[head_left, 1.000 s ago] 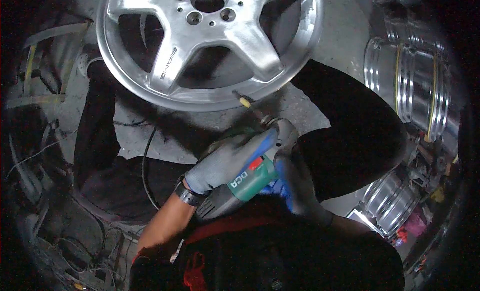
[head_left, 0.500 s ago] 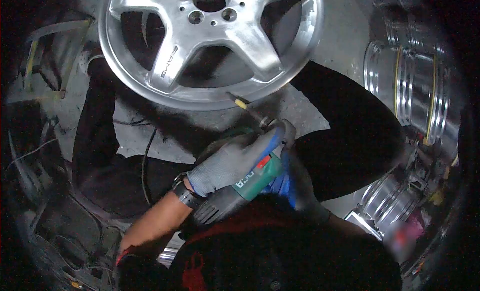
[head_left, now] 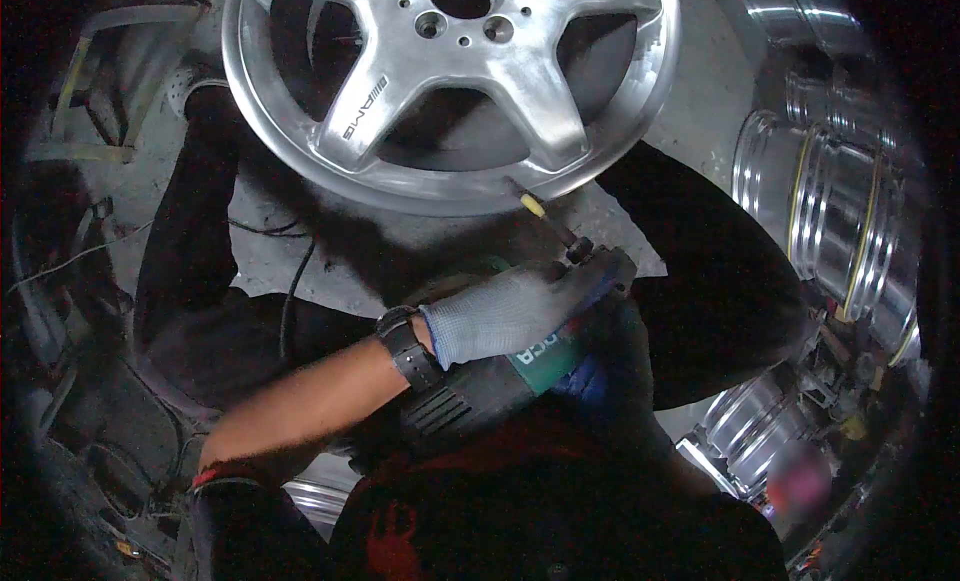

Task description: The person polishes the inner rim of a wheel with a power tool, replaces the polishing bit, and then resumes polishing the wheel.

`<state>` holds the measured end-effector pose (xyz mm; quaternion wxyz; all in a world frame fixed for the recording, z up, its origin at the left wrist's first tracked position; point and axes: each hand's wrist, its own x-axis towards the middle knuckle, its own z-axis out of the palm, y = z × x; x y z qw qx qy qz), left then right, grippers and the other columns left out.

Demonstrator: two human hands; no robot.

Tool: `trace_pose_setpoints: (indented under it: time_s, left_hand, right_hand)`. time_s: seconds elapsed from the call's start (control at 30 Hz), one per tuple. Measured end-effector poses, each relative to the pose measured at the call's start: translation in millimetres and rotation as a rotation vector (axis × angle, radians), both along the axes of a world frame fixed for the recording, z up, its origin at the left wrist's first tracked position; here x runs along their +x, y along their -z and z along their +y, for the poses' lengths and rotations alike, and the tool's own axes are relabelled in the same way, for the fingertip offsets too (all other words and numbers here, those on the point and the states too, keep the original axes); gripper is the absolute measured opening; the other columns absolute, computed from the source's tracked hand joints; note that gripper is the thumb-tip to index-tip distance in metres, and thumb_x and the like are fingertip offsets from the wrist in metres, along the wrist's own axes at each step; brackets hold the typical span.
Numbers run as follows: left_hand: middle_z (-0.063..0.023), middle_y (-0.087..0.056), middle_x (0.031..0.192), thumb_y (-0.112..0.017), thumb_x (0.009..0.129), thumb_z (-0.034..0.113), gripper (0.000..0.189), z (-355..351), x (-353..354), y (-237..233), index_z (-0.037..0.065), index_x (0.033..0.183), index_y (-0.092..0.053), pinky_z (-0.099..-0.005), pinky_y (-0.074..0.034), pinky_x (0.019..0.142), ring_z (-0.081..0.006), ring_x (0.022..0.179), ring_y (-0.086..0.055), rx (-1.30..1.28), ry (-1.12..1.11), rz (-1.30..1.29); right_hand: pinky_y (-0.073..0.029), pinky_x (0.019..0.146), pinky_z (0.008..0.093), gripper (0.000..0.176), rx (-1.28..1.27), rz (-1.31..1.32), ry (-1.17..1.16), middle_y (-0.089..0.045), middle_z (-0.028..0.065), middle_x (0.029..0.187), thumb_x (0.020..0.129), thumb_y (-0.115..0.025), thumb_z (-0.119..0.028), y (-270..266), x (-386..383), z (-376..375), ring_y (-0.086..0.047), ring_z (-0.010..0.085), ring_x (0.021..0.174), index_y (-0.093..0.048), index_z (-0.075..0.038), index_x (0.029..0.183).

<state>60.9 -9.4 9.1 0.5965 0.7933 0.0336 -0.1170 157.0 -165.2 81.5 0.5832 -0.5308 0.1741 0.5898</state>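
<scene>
A green and black die grinder point(head_left: 545, 366) lies slantwise across my lap, its yellow-banded bit point(head_left: 534, 206) pointing up toward the wheel. My left hand point(head_left: 505, 311), in a grey and blue work glove, is wrapped over the front of the body. Shadowed on the grinder's right side, my right hand point(head_left: 615, 366) closes around it from below, most of its fingers hidden. The silver five-spoke alloy wheel point(head_left: 400, 186) stands before me with AMG lettering on one spoke. The bit's tip overlaps the wheel's lower rim in this view.
Several polished rims point(head_left: 820, 211) stand along the right, with another rim point(head_left: 755, 431) lower down. A black cable point(head_left: 292, 291) runs over the floor by my left leg. A metal frame point(head_left: 80, 91) stands at the far left. My bent legs flank the wheel.
The wheel and grinder sit farther right in view as the view shifts. My left hand has shifted over the grinder, covering the red switch seen before.
</scene>
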Motion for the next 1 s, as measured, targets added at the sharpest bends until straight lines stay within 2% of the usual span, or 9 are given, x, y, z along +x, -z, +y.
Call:
trace_pose_setpoints:
  time_s: [0.2,0.27,0.4,0.5,0.6,0.67,0.77,0.9,1.0]
  left_hand:
    - [-0.0234,-0.063,0.128,-0.062,0.098,0.022,0.068,8.4,-26.4,-5.1,0.01,0.16,-0.038,-0.0446,-0.055,0.097,-0.0409,0.11,-0.066,-0.01,0.001,0.105]
    - [-0.0248,-0.066,0.092,-0.057,0.101,0.016,0.068,-9.6,-48.3,15.3,0.013,0.163,-0.031,-0.044,-0.056,0.065,-0.0371,0.074,-0.07,-0.097,-0.307,-0.073]
    - [-0.0244,-0.065,0.092,-0.059,0.098,0.012,0.068,-6.9,-49.7,9.7,0.009,0.161,-0.034,-0.0426,-0.056,0.065,-0.0365,0.073,-0.07,0.123,-0.374,-0.238]
    - [-0.0232,-0.065,0.094,-0.061,0.095,0.01,0.068,-7.9,-34.5,6.0,0.005,0.159,-0.037,-0.0448,-0.056,0.067,-0.0361,0.076,-0.07,0.025,-0.312,-0.159]
    - [-0.0212,-0.066,0.126,-0.054,0.104,0.017,0.045,-0.6,-11.1,-4.0,0.003,0.148,-0.052,-0.0458,-0.055,0.094,-0.0394,0.109,-0.066,0.101,-0.088,-0.035]
    - [-0.0226,-0.067,0.124,-0.051,0.106,0.017,0.042,0.1,-5.0,-1.7,0.002,0.145,-0.054,-0.0475,-0.054,0.093,-0.042,0.107,-0.065,-0.014,-0.091,-0.092]
    - [-0.0262,-0.065,0.116,-0.059,0.096,0.006,0.065,-1.1,-8.5,5.6,0.008,0.158,-0.04,-0.0468,-0.058,0.082,-0.0398,0.098,-0.069,-0.025,-0.221,-0.26]
    - [-0.0273,-0.063,0.121,-0.06,0.096,0.007,0.062,0.3,-45.3,11.2,0.008,0.156,-0.043,-0.0463,-0.056,0.093,-0.0403,0.107,-0.068,-0.235,-0.3,-0.021]
    - [-0.0265,-0.064,0.122,-0.061,0.096,0.008,0.059,6.9,-62.8,11.5,0.008,0.154,-0.048,-0.0474,-0.053,0.098,-0.0395,0.111,-0.067,-0.002,-0.373,-0.15]
  right_hand:
    - [-0.05,0.107,0.0511,0.063,-0.024,0.026,-0.03,-0.059,0.0122,0.136,0.105,-0.059,-0.052,8.1,-2.5,-0.4,-0.06,0.0259,0.124,-0.049,-0.008,0.148]
    - [-0.05,0.105,0.0483,0.056,-0.216,-0.014,-0.152,-0.059,0.0095,0.135,0.104,-0.065,-0.044,17.8,-5.0,-14.6,-0.06,0.024,0.122,-0.051,-0.01,0.147]
    - [-0.05,0.106,0.0458,0.054,-0.164,0.164,-0.089,-0.06,0.007,0.133,0.103,-0.068,-0.038,15.4,-4.5,-8.4,-0.059,0.0231,0.123,-0.052,-0.011,0.147]
    - [-0.052,0.104,0.0447,0.049,-0.24,0.18,0.03,-0.061,0.0065,0.131,0.104,-0.066,-0.034,6.3,-3.0,-8.5,-0.061,0.0231,0.121,-0.054,-0.011,0.145]
    - [-0.054,0.102,0.0446,0.048,-0.124,0.232,0.258,-0.063,0.0104,0.131,0.102,-0.067,-0.027,0.0,0.3,-12.2,-0.063,0.0271,0.118,-0.055,-0.009,0.145]
    - [-0.055,0.099,0.0449,0.044,-0.18,-0.99,-0.812,-0.063,0.0156,0.13,0.099,-0.065,-0.019,8.9,3.1,-39.8,-0.064,0.0319,0.116,-0.057,-0.006,0.14]
    - [-0.055,0.096,0.0452,0.039,-0.208,-1.007,-0.907,-0.064,0.0183,0.126,0.098,-0.062,-0.017,0.9,4.6,-30.1,-0.064,0.0356,0.114,-0.059,-0.004,0.135]
    - [-0.053,0.096,0.0426,0.037,-0.149,-0.803,-0.783,-0.064,0.0157,0.122,0.101,-0.059,-0.019,29.0,-9.6,-22.8,-0.063,0.0316,0.115,-0.057,-0.004,0.135]
    - [-0.051,0.097,0.0391,0.04,-0.295,-0.214,-0.475,-0.062,0.0119,0.12,0.105,-0.057,-0.024,14.6,-9.4,32.0,-0.06,0.023,0.115,-0.053,-0.002,0.138]
